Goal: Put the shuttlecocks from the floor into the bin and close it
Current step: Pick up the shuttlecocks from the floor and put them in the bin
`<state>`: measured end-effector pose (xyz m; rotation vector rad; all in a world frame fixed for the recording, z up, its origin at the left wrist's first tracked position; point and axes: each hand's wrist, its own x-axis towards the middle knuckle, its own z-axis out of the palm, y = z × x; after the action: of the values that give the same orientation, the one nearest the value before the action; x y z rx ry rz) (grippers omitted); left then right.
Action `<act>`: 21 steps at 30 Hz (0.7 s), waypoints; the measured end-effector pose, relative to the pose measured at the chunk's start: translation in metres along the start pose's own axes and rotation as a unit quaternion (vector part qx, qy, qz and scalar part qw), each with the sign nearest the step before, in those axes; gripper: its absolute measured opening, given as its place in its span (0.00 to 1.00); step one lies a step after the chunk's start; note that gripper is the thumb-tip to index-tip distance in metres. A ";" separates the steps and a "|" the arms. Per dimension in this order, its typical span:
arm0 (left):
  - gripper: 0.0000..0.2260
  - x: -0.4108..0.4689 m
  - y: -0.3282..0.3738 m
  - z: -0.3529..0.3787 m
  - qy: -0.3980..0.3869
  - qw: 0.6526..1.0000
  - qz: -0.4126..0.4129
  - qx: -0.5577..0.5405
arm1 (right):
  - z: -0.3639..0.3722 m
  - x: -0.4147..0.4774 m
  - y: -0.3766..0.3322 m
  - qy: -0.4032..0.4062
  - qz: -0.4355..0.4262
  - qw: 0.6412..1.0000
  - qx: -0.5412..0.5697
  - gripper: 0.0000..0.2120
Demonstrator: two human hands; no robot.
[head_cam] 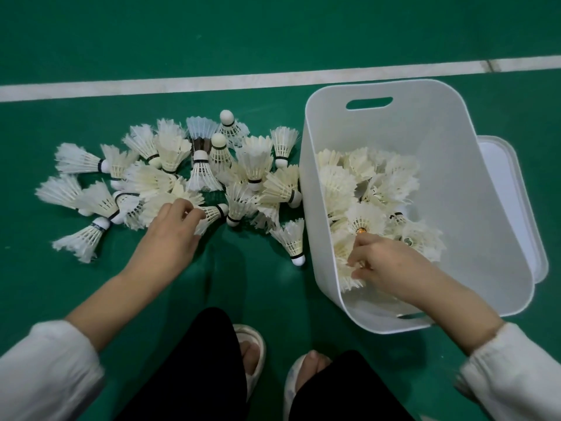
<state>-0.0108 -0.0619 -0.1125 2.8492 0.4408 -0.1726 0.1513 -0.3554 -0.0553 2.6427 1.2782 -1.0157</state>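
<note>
The left grip pinches the feathers of a shuttlecock at the near edge of the shuttlecock pile on the green floor. The right grip reaches inside the white bin, fingers curled on a binned shuttlecock among many others. The lid lies against the bin's right side, partly hidden by it.

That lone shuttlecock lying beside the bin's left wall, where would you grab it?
Probably pinch the shuttlecock at its cork, coming from the near side: the cork points that way and lies clear, while the splayed feathers look fragile.
</note>
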 end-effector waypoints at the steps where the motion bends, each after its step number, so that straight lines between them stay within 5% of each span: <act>1: 0.16 -0.001 0.001 -0.001 0.008 1.000 0.000 -0.009 | -0.004 -0.002 0.000 -0.009 0.003 1.000 0.024 0.14; 5: 0.15 -0.006 -0.008 -0.013 0.052 0.997 -0.042 -0.049 | -0.042 -0.023 -0.002 0.056 -0.001 0.997 0.046 0.13; 9: 0.11 -0.016 -0.030 -0.018 0.065 0.991 -0.097 -0.058 | -0.101 -0.035 -0.040 0.155 -0.095 0.983 0.033 0.10; 14: 0.11 -0.026 -0.039 -0.006 0.000 0.984 -0.152 -0.088 | -0.102 0.011 -0.115 0.054 -0.215 0.973 -0.066 0.12; 21: 0.14 -0.028 -0.047 0.008 0.026 0.966 -0.207 -0.152 | -0.017 0.106 -0.188 -0.025 -0.232 0.966 -0.109 0.16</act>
<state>-0.0527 -0.0285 -0.1266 2.4357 0.9809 -0.0953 0.0742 -0.1526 -0.0572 2.1898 1.9244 -0.9066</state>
